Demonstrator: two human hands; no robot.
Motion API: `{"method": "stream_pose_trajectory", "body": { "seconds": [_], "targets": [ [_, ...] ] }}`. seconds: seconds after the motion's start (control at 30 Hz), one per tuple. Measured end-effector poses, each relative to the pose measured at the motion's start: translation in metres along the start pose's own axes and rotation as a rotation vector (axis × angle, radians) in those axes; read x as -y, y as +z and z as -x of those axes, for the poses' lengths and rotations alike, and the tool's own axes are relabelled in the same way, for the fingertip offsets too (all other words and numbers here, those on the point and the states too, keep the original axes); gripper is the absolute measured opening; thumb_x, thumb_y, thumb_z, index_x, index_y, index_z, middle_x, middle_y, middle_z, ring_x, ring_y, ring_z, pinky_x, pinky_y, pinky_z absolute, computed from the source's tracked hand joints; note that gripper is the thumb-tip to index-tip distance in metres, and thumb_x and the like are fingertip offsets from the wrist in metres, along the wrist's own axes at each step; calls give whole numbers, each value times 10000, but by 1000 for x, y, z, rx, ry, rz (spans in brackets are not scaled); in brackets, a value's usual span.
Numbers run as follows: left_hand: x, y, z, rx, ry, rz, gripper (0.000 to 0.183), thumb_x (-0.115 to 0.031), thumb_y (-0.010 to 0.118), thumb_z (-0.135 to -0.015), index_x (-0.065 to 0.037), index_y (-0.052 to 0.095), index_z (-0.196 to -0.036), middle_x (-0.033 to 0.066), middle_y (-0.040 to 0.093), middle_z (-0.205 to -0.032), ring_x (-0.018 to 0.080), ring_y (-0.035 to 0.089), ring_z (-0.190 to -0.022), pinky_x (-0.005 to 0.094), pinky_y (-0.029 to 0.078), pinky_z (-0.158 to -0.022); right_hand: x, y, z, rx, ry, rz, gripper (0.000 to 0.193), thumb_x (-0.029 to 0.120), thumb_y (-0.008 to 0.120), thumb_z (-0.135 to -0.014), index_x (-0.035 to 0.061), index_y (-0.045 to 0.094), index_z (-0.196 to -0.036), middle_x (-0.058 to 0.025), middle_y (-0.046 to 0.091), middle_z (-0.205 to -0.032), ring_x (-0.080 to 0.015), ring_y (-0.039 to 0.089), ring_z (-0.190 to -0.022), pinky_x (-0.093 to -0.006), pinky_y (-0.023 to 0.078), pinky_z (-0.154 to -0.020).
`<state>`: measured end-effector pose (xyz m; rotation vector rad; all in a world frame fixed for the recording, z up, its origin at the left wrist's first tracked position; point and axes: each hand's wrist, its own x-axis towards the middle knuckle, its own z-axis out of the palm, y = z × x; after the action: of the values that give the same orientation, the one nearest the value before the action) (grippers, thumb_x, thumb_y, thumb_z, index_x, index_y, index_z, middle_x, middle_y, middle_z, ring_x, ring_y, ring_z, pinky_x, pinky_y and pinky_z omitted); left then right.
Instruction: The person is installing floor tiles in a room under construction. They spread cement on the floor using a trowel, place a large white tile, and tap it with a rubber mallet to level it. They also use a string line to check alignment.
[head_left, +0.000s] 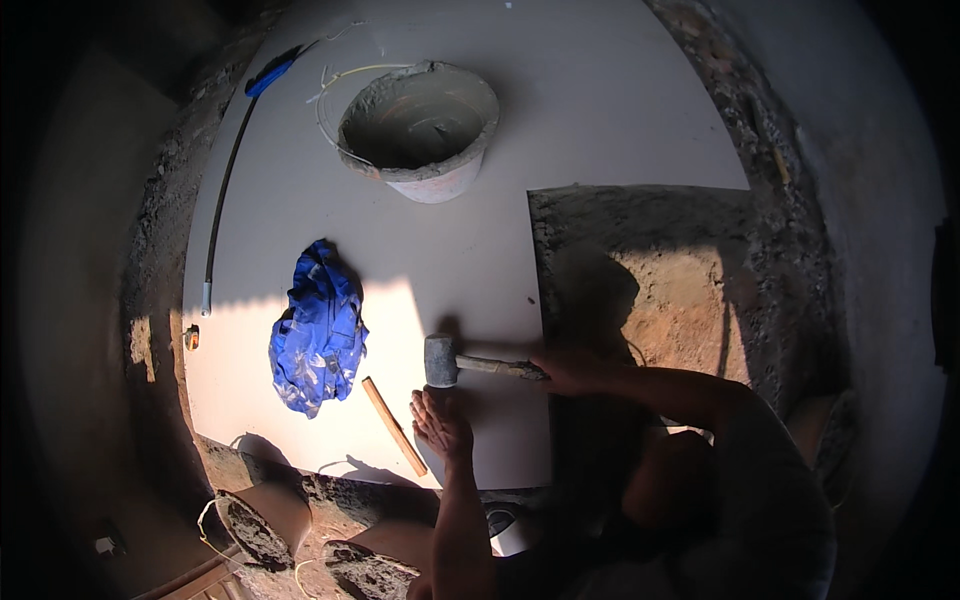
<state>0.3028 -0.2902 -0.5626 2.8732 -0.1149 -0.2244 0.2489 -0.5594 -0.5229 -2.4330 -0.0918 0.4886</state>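
My right hand [566, 372] is closed round the wooden handle of a rubber mallet [441, 361]. The mallet's dark grey head is over the pale floor tiles, right of the sunlit patch; whether it touches them I cannot tell. Just below the head is my left hand [441, 428], open with its fingers stretched out and nothing held. A short wooden stick [394, 426] lies on the tiles to its left. Farther left is a crumpled blue cloth [320, 335] with pale stains.
A mortar-crusted bucket [440, 183] stands on the tiles at the back. Along the left lies a long-handled blue broom [228, 170], near a small tape measure [192, 337]. Rough untiled ground [680, 300] adjoins on the right. Dirty buckets [285, 515] sit at lower left.
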Motion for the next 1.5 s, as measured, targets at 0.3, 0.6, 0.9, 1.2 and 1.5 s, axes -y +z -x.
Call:
{"method": "stream_pose_trajectory", "body": {
  "seconds": [0.3,0.6,0.9,1.2,1.5],
  "targets": [
    [-28,43,-2,-221,-132,-168,705,-537,263,-923,-28,254,-1411,194,229,-1477,383,178,-1371,568,124,-1073,-32,-4,9,-180,-28,12,418,258,650,-788,72,549,-1149,-110,502,-843,-281,558,-715,-421,476,-620],
    [-28,48,-1,-192,-136,-225,686,-506,296,-938,-3,265,-1405,202,251,-1468,398,200,-1363,582,130,-1066,2,-6,-38,-169,-270,87,311,164,561,-824,-3,525,-1084,-110,528,-843,-238,580,-690,-356,495,-572],
    [-40,38,-5,-150,-196,-164,686,-515,281,-936,-18,271,-1409,177,228,-1484,355,158,-1387,557,93,-1086,10,50,-72,-611,-292,-53,245,145,572,-816,-6,575,-1008,-77,506,-793,-207,551,-735,-314,451,-569],
    [-25,33,24,-122,-111,-164,621,-458,322,-947,-69,264,-1428,145,237,-1491,318,165,-1393,546,98,-1093,-5,44,-4,-538,-351,52,241,118,555,-798,-19,578,-995,-89,539,-835,-236,560,-770,-346,475,-662],
    [-38,32,67,-68,-41,-21,546,-351,421,-932,-80,317,-1395,151,313,-1451,341,234,-1364,557,170,-1059,14,50,-40,-891,-390,183,199,103,618,-719,24,514,-869,-125,534,-783,-263,585,-737,-366,471,-662]
  ]
}}
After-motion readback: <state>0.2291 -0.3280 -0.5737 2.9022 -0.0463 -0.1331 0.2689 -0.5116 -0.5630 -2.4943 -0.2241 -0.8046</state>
